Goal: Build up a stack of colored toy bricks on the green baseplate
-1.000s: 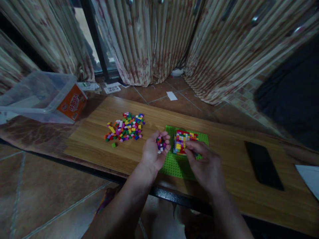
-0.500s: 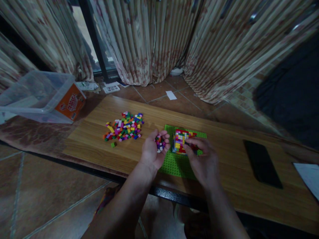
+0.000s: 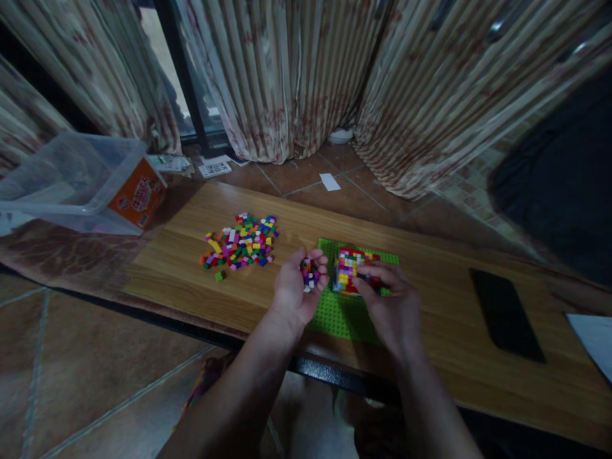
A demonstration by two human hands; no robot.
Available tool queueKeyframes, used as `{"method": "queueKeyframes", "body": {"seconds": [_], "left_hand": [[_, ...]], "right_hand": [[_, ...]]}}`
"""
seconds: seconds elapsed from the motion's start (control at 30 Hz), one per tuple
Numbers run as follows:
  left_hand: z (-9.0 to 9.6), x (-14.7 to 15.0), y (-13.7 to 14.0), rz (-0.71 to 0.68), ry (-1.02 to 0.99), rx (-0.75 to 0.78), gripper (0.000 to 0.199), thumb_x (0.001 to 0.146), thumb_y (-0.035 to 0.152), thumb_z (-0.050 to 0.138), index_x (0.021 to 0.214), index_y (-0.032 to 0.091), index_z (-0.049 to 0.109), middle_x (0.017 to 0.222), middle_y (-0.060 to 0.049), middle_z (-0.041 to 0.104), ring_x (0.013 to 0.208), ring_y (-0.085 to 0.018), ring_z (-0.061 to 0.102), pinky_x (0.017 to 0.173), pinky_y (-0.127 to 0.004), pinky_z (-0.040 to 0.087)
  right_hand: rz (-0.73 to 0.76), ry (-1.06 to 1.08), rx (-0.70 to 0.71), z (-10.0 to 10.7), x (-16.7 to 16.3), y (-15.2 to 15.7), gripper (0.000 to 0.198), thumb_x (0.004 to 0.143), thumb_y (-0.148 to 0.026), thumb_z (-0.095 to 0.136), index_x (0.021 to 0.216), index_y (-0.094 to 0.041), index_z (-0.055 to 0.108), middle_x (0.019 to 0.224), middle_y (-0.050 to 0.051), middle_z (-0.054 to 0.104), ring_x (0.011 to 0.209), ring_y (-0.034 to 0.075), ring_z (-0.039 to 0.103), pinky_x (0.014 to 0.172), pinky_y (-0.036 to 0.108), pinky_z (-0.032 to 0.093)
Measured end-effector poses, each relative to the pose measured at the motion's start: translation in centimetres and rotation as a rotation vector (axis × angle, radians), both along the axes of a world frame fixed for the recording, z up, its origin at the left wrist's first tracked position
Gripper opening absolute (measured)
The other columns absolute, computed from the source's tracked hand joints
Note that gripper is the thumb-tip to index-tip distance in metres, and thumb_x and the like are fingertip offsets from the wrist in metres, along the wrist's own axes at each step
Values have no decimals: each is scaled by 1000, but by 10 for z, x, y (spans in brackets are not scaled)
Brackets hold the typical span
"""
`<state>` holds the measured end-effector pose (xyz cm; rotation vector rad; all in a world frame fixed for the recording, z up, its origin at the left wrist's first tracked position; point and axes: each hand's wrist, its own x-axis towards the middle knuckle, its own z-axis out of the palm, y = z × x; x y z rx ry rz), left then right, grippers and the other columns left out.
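Note:
My left hand (image 3: 297,288) is cupped palm up at the left edge of a green baseplate (image 3: 335,312) and holds a handful of small coloured bricks (image 3: 309,273). My right hand (image 3: 389,305) rests on the baseplate with its fingertips against the near right side of a multicoloured brick block (image 3: 349,266) built on the plate. Whether a brick sits between those fingertips is hidden. A loose pile of coloured bricks (image 3: 240,242) lies on the wooden tabletop (image 3: 182,268) to the left.
A clear plastic tub with an orange label (image 3: 90,185) lies on its side at far left. A black phone (image 3: 505,315) lies flat to the right, with a white sheet (image 3: 595,338) at the right edge. Striped curtains (image 3: 306,76) hang behind.
My right hand has drawn slightly inward, its fingers curling closer against the brick block. My left hand with its bricks has stayed in place.

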<state>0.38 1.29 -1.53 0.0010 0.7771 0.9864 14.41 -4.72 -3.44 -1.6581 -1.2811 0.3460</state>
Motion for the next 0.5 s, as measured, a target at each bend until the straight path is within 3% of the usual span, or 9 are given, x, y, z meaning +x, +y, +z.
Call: {"method": "queueKeyframes", "body": {"seconds": [0.5], "left_hand": [[0, 4, -2, -21, 21, -9, 28, 92, 22, 43, 75, 11, 62, 62, -4, 60, 48, -7, 52, 46, -16, 42]], "right_hand": [[22, 10, 7, -3, 1, 1, 7, 77, -28, 68, 78, -25, 73, 98, 5, 66, 100, 23, 60, 90, 44, 46]]}}
